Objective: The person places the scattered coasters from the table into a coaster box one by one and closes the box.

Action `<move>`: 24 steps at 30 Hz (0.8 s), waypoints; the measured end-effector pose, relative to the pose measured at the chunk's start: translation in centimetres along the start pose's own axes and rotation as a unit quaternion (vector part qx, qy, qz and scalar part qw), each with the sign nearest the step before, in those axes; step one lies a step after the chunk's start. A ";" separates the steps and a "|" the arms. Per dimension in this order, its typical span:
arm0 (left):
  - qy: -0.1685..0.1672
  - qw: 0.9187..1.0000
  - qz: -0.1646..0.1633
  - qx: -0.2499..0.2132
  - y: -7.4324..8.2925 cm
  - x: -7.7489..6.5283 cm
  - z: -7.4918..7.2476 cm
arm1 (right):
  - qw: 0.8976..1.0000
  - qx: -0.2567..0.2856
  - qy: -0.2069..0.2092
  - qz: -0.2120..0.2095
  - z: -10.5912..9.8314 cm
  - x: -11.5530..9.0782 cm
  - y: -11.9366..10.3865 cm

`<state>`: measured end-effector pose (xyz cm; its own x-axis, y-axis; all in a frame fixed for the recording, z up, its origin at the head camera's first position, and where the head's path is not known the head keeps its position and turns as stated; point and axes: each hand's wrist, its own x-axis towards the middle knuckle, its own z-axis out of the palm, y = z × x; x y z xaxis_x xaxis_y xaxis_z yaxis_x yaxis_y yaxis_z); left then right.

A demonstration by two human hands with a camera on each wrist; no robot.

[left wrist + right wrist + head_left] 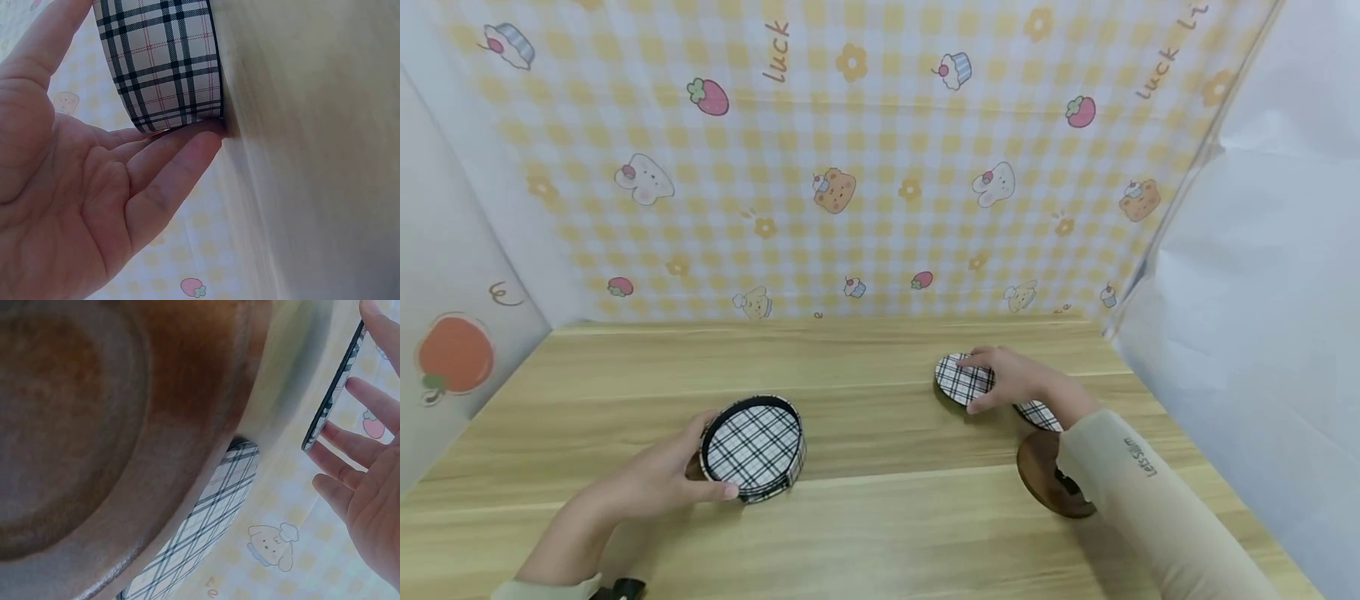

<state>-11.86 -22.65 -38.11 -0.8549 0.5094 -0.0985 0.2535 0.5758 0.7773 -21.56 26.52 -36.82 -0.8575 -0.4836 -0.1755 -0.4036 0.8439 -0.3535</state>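
My left hand (658, 467) holds a shallow round plaid coaster holder (756, 446) at the left of the table, thumb at its near side and fingers round the far side. In the left wrist view, fingertips touch the plaid wall of the holder (165, 62). A plaid disc lies inside it. At the right, my right hand (1011, 379) holds a round plaid coaster (958, 379) by its edges. The right wrist view shows this coaster (334, 387) edge-on, with dark backing, against the fingertips. Another plaid coaster (1040, 414) lies under the right forearm, partly hidden.
A glossy brown round thing (1045, 479) sits beside the second coaster, partly covered by the right sleeve. A small black object (627, 588) shows by the left cuff. Behind the wooden table (880, 533) stands a yellow checked backdrop (880, 125); white sheeting (1262, 317) bounds the right.
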 end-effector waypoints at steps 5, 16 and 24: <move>-0.002 1.000 -0.005 0.007 0.2 0.1 0.0 | 1.000 -0.011 0.010 -0.005 -0.1 0.1 -0.7; -0.002 1.000 -0.010 0.014 0.2 0.0 -0.1 | 0.999 -0.014 0.028 -0.035 0.3 1.3 -3.9; 0.001 1.000 -0.012 0.020 0.3 0.0 -0.1 | 0.998 -0.001 0.027 -0.059 0.5 2.3 -6.3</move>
<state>-11.88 -22.54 -37.82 -0.8620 0.4936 -0.1158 0.2504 0.6131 0.7493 -20.87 19.94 -35.42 -0.8201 -0.5661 -0.0830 -0.5030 0.7826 -0.3668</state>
